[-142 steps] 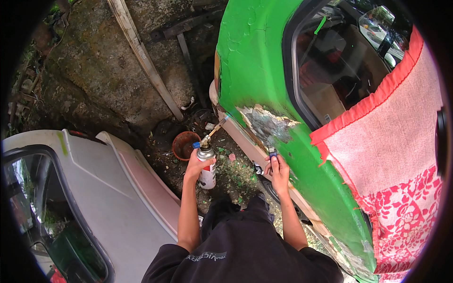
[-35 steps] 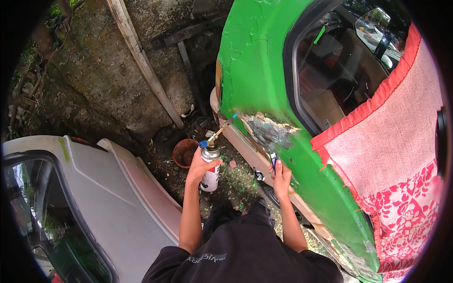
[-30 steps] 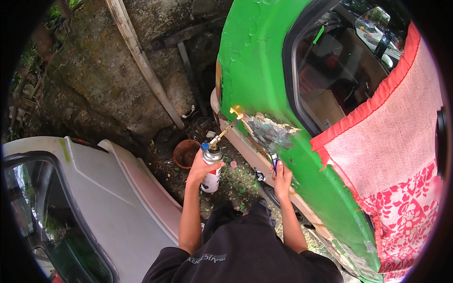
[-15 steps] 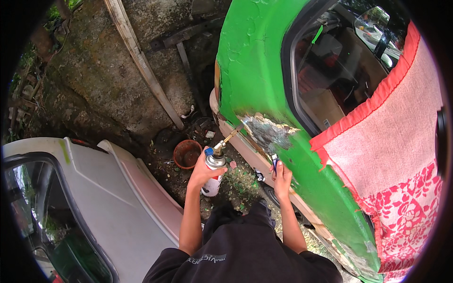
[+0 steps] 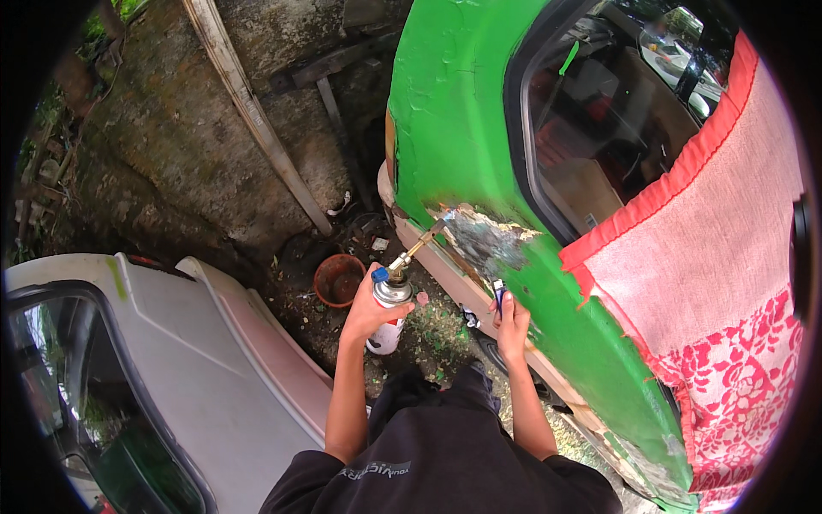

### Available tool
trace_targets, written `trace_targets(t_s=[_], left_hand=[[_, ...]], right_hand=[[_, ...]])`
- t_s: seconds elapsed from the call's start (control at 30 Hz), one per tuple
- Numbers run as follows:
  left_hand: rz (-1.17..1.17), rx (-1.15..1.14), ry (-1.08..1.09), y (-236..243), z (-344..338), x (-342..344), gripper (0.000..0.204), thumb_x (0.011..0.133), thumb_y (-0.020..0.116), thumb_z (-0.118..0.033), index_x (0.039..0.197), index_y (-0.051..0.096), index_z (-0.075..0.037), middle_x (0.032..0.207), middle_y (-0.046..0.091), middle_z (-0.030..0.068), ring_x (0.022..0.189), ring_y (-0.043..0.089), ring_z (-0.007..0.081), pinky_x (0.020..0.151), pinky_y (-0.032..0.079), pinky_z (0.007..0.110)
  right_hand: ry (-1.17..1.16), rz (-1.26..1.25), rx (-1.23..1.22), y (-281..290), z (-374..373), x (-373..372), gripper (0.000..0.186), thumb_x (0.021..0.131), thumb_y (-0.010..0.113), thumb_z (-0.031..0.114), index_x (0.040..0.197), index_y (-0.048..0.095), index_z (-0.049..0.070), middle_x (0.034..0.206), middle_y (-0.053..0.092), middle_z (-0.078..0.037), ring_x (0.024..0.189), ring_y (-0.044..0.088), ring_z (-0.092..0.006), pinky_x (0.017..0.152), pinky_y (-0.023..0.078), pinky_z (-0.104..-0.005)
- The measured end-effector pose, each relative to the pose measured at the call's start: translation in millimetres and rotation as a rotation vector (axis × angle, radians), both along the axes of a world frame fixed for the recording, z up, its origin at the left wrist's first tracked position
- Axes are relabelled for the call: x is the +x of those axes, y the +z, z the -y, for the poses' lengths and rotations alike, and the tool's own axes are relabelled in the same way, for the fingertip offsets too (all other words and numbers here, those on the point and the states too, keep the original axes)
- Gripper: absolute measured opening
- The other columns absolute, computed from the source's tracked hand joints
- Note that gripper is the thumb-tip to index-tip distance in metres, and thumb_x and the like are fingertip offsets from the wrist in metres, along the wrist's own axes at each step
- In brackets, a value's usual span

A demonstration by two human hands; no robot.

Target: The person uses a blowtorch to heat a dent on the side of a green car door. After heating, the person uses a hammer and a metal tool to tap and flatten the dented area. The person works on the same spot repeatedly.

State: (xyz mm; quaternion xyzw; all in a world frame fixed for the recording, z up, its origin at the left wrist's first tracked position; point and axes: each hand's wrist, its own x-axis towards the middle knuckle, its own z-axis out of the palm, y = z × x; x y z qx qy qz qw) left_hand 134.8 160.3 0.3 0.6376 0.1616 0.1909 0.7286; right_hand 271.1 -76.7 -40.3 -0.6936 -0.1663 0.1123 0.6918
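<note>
My left hand (image 5: pixel 368 307) is wrapped around a blowtorch (image 5: pixel 391 293), a gas can with a blue knob and a brass burner tube. Its nozzle points up and right at a bare, scorched patch (image 5: pixel 488 238) on the green car body (image 5: pixel 467 111). A small bluish-white spot shows by the nozzle tip; I cannot tell for sure whether it is flame. In my right hand (image 5: pixel 512 324), just below the patch, is a small dark-blue lighter (image 5: pixel 499 293) with a pale metal top, held upright. Paint around the patch is peeling and darkened.
A white car (image 5: pixel 205 360) stands close on my left. A reddish-brown pot (image 5: pixel 340 280) sits on the littered ground between the cars. A pink and red towel (image 5: pixel 685 283) drapes over the green car beside its window (image 5: pixel 599 128). A long wooden plank (image 5: pixel 257 116) leans at the back.
The torch nozzle has shifted slightly up and right, nearer the upper left edge of the bare patch, where the bluish-white spot now shows. Both hands keep their hold.
</note>
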Motion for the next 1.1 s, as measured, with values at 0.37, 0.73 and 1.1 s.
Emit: trace_targets(t_s=[0.37, 0.73, 1.1], left_hand=[[-0.022, 0.073, 0.0, -1, 4, -3, 0.055, 0.064, 0.089, -0.011, 0.098, 0.046, -0.008, 0.086, 0.053, -0.0022, 0.081, 0.054, 0.0065, 0.072, 0.048, 0.025], [-0.069, 0.057, -0.082, 18, 14, -4, 0.058, 0.068, 0.087, -0.006, 0.104, 0.041, -0.007, 0.097, 0.068, 0.0065, 0.09, 0.067, 0.011, 0.073, 0.054, 0.027], [-0.077, 0.147, -0.002, 7, 17, -13, 0.059, 0.063, 0.09, -0.014, 0.102, 0.047, -0.007, 0.089, 0.057, -0.0002, 0.081, 0.054, 0.0067, 0.072, 0.047, 0.025]], right_hand=[[-0.007, 0.025, 0.003, 0, 4, -1, 0.052, 0.109, 0.039, 0.04, 0.078, 0.056, 0.001, 0.054, 0.035, 0.006, 0.045, 0.028, -0.0038, 0.044, 0.021, -0.0248], [-0.125, -0.031, 0.166, 1, 10, -5, 0.048, 0.109, 0.042, 0.035, 0.076, 0.055, 0.003, 0.058, 0.037, 0.005, 0.049, 0.03, -0.0033, 0.046, 0.021, -0.0249], [-0.13, -0.009, 0.152, 5, 18, -3, 0.047, 0.109, 0.041, 0.033, 0.076, 0.054, 0.003, 0.06, 0.04, 0.004, 0.049, 0.03, -0.0032, 0.046, 0.022, -0.0249]])
